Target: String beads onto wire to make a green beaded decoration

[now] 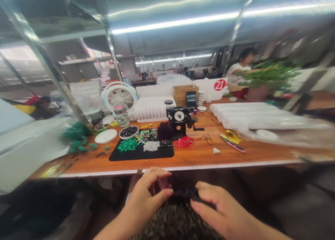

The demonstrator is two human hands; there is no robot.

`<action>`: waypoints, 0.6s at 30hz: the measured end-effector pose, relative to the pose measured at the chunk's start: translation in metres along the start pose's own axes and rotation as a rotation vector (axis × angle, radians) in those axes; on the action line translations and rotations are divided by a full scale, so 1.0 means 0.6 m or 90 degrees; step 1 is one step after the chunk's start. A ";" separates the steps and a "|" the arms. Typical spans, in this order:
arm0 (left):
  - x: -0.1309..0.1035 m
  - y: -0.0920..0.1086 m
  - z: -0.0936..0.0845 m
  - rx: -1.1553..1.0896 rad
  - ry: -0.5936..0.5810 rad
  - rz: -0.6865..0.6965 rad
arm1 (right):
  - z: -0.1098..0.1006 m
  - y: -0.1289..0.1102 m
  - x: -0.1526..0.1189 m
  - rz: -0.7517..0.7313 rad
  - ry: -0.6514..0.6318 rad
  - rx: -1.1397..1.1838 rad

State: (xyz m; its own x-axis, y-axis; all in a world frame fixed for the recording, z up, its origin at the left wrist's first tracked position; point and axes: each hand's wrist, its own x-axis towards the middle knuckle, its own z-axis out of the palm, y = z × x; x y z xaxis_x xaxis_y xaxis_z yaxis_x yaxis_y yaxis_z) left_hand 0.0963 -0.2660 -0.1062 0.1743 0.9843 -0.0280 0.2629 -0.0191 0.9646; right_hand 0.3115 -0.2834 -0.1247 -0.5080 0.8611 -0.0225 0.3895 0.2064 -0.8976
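Both hands are over my lap, below the table's front edge. My left hand [148, 194] is curled, its thumb and fingers bent toward each other; whatever is between them is too dark and small to make out. My right hand [217, 205] is closed around a slim dark tool [205, 199], whose kind I cannot tell. A faint blue glint shows between the hands. On the table ahead, a black mat [141, 154] bears green pieces [127, 145], multicoloured beads [146, 136] and silvery-white pieces [151, 146]. A black hand-cranked machine with a dial [179, 121] stands behind.
Red pieces [184, 141] lie beside the mat. A dish of black beads [128, 131], a white lid [106, 136], a fan [120, 96] and a glass jar [121, 117] stand left. Pink-and-black tweezers [234, 144], a yellow cutter [232, 136] and wrapped white rolls [251, 116] lie right.
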 end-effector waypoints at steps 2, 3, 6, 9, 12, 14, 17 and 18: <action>-0.001 -0.001 -0.002 -0.013 -0.002 -0.020 | 0.000 0.000 0.000 0.004 0.006 -0.019; -0.002 -0.001 -0.002 -0.047 -0.031 -0.066 | 0.000 -0.001 0.000 0.000 0.005 -0.027; -0.006 0.000 0.003 -0.159 -0.128 -0.172 | 0.001 0.000 0.001 -0.030 -0.006 -0.029; -0.009 -0.002 0.009 -0.235 -0.124 -0.148 | 0.003 0.002 0.001 -0.023 -0.009 -0.017; -0.011 -0.006 0.012 -0.303 -0.108 -0.124 | 0.004 0.004 0.001 -0.009 -0.009 -0.003; -0.011 -0.008 0.013 -0.323 -0.087 -0.118 | 0.005 0.005 0.001 -0.013 -0.011 0.015; -0.010 -0.010 0.012 -0.329 -0.064 -0.120 | 0.007 0.008 0.001 -0.019 -0.008 0.043; -0.009 -0.011 0.011 -0.328 -0.061 -0.124 | 0.008 0.009 0.001 -0.019 -0.004 0.050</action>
State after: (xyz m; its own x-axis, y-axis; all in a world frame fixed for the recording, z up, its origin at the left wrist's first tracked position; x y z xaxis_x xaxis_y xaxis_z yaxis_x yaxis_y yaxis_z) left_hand 0.0999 -0.2725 -0.1144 0.2599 0.9404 -0.2195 -0.1943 0.2736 0.9420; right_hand 0.3097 -0.2836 -0.1317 -0.5239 0.8518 0.0019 0.3127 0.1944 -0.9298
